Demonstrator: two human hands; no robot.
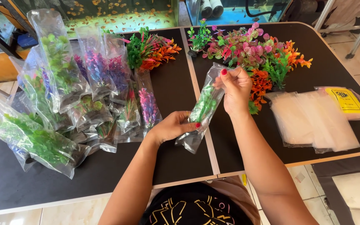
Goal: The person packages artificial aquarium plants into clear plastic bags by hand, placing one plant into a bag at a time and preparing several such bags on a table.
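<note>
A clear plastic bag holding a green artificial plant (203, 109) hangs tilted above the black folding table (180, 158), stretched between both hands. The right hand (235, 89) pinches the bag's open upper end between thumb and fingertips, just in front of the loose plants. The left hand (172, 126) closes around the lower part of the bag, thumb pressed on its front, so the bottom end sticks out below the fingers.

To the right, a flat stack of empty clear plastic sleeves (313, 121) lies on the table, and just beyond it lies a sleeve with a yellow rectangular label (347, 101) bearing dark print. To the left, a heap of already bagged plants (55, 104) in green, purple and pink covers that side of the table, some bags standing, some lying. At the far edge, a cluster of unbagged plastic plants (246, 52) in pink, orange, red and green rests near the middle seam.

The held bag is glossy and crinkled, longer than it is wide; the plant inside is bright green with small leaves, filling the middle of the bag.
</note>
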